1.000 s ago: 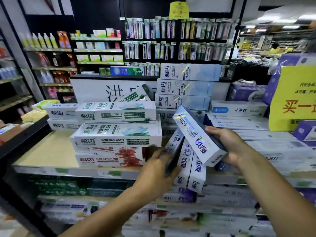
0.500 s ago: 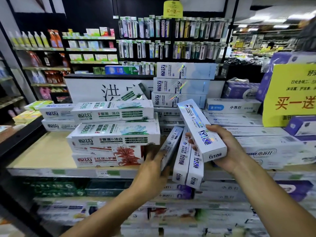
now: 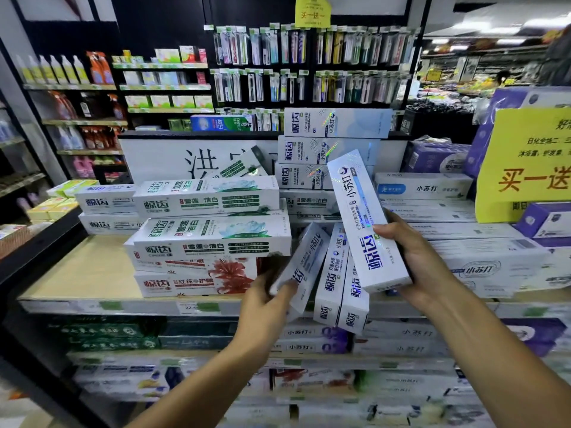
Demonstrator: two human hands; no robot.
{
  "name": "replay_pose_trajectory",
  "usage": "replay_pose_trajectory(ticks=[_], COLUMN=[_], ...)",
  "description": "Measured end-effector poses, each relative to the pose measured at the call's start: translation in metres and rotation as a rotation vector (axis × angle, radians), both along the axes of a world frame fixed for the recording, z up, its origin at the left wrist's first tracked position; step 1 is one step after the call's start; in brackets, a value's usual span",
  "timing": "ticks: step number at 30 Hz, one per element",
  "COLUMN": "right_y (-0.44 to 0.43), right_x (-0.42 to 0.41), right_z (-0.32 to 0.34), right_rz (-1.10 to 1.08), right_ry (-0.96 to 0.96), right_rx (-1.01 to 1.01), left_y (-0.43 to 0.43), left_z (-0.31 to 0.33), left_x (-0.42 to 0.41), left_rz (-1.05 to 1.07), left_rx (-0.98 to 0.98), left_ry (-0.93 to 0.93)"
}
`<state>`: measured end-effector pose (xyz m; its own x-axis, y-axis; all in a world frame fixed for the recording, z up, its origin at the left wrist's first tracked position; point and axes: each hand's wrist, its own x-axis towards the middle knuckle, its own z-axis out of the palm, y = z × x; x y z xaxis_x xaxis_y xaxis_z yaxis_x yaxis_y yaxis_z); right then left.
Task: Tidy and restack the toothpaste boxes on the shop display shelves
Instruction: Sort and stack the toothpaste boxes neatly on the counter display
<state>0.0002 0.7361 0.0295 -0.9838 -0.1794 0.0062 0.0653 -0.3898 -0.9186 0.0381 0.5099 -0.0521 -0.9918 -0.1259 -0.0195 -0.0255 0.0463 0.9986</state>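
I am mid-job here, with both hands full. My right hand [image 3: 414, 261] is clamped on the raised box [image 3: 367, 223], thumb on its face and fingers curled behind. The box is held tilted in the air in front of the far stack [image 3: 327, 149]. My left hand [image 3: 262, 307] grips the near end of the tilted box [image 3: 304, 264], thumb across the front and the other fingers hidden behind it. That box leans up and to the right, beside the green stack [image 3: 213, 239].

Between my hands the upright pair [image 3: 340, 282] stands on end at the shelf [image 3: 77, 267] edge, jutting past it. Neither of those is lying flat yet.

I judge the far stack done: three blue boxes lie level and square. The green stack on the left is piled but crooked, its layers skewed over the red box [image 3: 197, 281] at the bottom, and one green box [image 3: 244, 165] leans behind it. So four blue boxes need laying flat, then the green ones need squaring. The left part of the shelf shows bare wood. The rows at right, under the yellow sign [image 3: 531, 162], look flat but blurred.
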Motion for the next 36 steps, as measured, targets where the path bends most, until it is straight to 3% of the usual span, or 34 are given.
replay_pose_trajectory(ticks=[7,13,19,25,31,36], right_y=[-0.002,-0.005,0.003,0.017,0.008,-0.045], right_x=[0.004,0.005,0.008,0.024,0.033,0.038], right_z=[-0.003,-0.004,0.005,0.035,0.086,0.113], right_rz=[-0.021,-0.06,-0.035,0.07,0.125,0.207], right_ry=[-0.01,-0.012,-0.018,0.046,0.158,0.195], right_rx=[0.031,0.034,-0.013,-0.089,-0.093,-0.092], left_y=[0.006,0.02,0.03,0.032,0.018,-0.043], left_z=[-0.001,0.016,0.032,0.058,0.102,0.141], left_x=[0.02,0.027,0.029,0.043,0.049,0.049], left_rz=[0.038,-0.048,-0.108,-0.233,-0.118,-0.004], left_rx=[0.188,0.626,0.629,0.629,0.531,0.447], left_ry=[-0.041,-0.177,-0.176,-0.045,0.201,0.391])
